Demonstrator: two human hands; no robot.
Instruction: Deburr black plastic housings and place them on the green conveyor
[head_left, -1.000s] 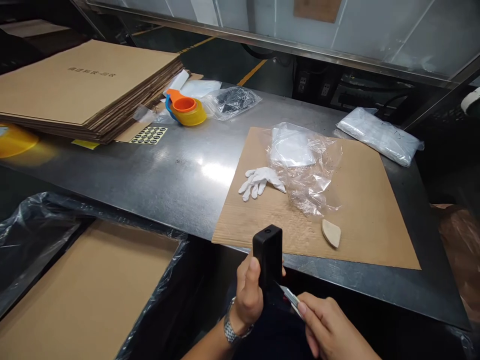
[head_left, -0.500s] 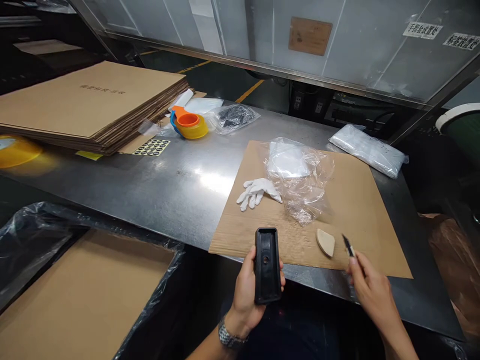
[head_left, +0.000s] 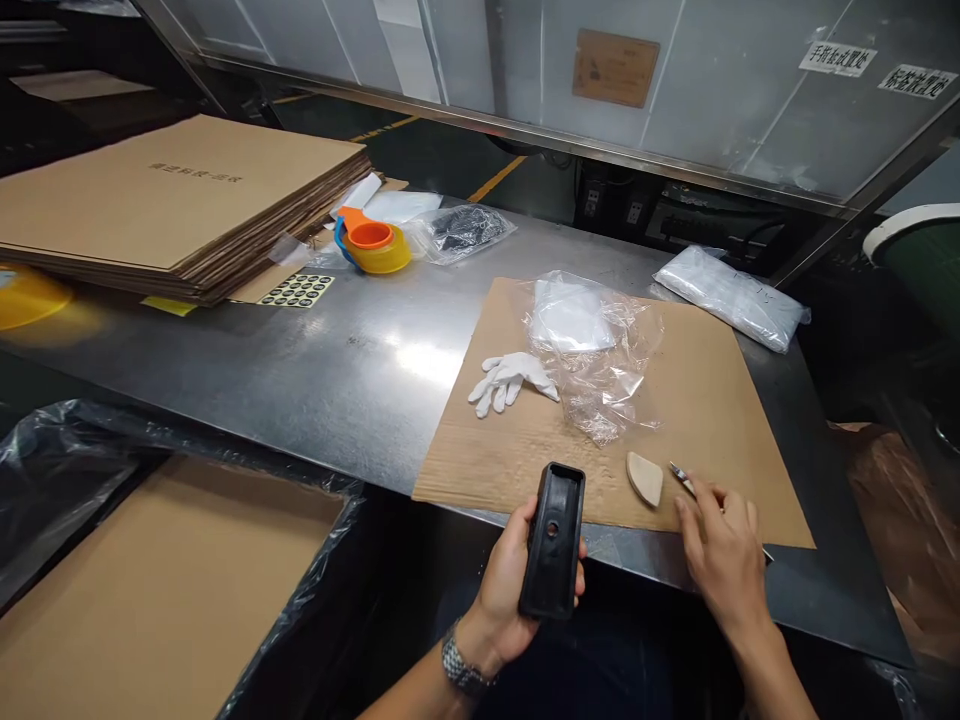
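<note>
Left hand point(head_left: 496, 590)'s clutching a black tray point(head_left: 550, 572) just off the cardboard sheet point(head_left: 731, 400)'s near edge; right hand point(head_left: 726, 555)'s over a knife point(head_left: 681, 476) along that edge, can't tell if those fingers point(head_left: 707, 507) grip it.

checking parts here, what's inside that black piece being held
Inside the black piece, a recessed floor with one round hole shows. Its back, turned away against the left grip, is covered and can't be seen.
</note>
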